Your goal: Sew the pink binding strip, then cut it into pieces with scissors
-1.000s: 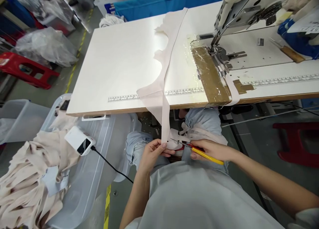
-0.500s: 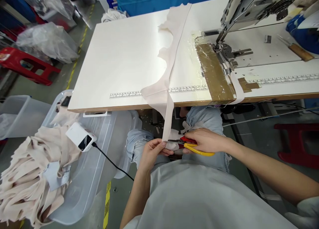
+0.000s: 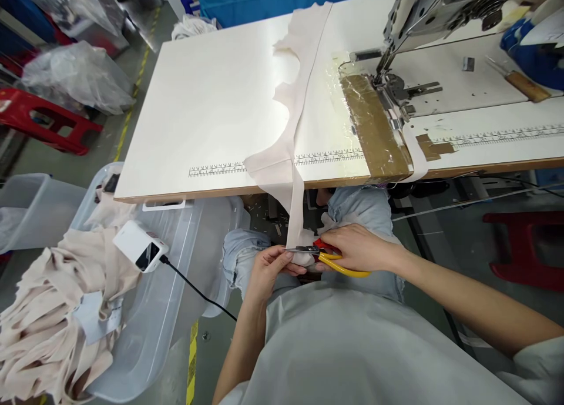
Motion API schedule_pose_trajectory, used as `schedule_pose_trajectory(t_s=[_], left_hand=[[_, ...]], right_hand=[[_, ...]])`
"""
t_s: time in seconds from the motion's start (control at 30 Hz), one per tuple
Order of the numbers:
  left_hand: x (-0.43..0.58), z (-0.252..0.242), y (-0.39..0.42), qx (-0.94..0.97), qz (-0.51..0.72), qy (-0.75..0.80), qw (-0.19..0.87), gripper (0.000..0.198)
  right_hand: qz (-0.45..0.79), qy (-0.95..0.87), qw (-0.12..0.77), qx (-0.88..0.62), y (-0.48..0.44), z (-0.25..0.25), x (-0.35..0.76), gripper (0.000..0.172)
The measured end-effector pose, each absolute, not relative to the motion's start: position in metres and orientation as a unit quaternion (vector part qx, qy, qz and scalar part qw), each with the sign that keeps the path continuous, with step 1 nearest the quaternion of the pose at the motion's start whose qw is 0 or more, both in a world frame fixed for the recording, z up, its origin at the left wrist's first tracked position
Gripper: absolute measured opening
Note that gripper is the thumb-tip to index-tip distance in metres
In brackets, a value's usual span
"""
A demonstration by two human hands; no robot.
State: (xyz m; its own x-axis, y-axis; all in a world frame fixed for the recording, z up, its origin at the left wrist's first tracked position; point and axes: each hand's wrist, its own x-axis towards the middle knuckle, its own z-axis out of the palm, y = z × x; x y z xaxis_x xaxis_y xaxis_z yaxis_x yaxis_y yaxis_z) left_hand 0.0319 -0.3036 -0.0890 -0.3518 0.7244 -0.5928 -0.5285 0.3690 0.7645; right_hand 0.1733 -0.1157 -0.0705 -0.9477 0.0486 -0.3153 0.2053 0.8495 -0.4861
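A pale pink fabric piece point(image 3: 285, 131) with a scalloped left edge lies across the white table, and its strip hangs over the front edge. My left hand point(image 3: 272, 261) pinches the lower end of that strip above my lap. In my right hand point(image 3: 352, 249) are scissors point(image 3: 337, 263) with one yellow and one red handle. Their blades point left and lie across the strip, close to my left fingertips. Some of the cloth bunches under the blades, where the fingers partly hide it.
A sewing machine point(image 3: 392, 81) stands on the right of the table point(image 3: 211, 99), a wooden-handled tool point(image 3: 526, 86) beyond it. At left, a plastic tub point(image 3: 152, 340) holds heaped pink fabric strips point(image 3: 57, 311) and a white device point(image 3: 140, 246) with a black cable. A red stool point(image 3: 48, 120) stands farther left.
The scissors have moved slightly left, their blades further across the strip and apparently closer together. My left hand stays at the strip's end. The whole view has shifted a little.
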Motion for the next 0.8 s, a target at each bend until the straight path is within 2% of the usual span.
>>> schedule_pose_trajectory(t_s=[0.17,0.23,0.4,0.47,0.53,0.63,0.8], left_hand=[[0.03,-0.091,-0.306,0.099,0.536,0.62,0.564,0.044],[0.025,-0.091,-0.306,0.147,0.519,0.656,0.529,0.045],[0.005,-0.089,-0.29,0.282,0.48,0.803,0.21,0.044],[-0.001,-0.091,-0.275,0.345,0.459,0.808,0.134,0.039],[-0.004,-0.098,-0.259,0.384,0.449,0.8,0.101,0.034],[-0.003,-0.113,-0.245,0.377,0.462,0.793,0.122,0.022],[-0.006,-0.143,-0.278,0.16,0.502,0.804,0.275,0.027]], right_hand=[[-0.281,0.943,0.155,0.086,-0.117,-0.073,0.17,0.046],[-0.292,0.941,0.139,0.102,-0.117,-0.075,0.176,0.047],[-0.376,0.915,0.082,0.121,-0.122,-0.079,0.201,0.046],[-0.413,0.899,0.057,0.135,-0.125,-0.081,0.21,0.045],[-0.437,0.886,0.034,0.153,-0.127,-0.082,0.216,0.044],[-0.466,0.867,0.016,0.179,-0.124,-0.084,0.224,0.041],[-0.489,0.843,0.002,0.226,-0.113,-0.086,0.239,0.04]])
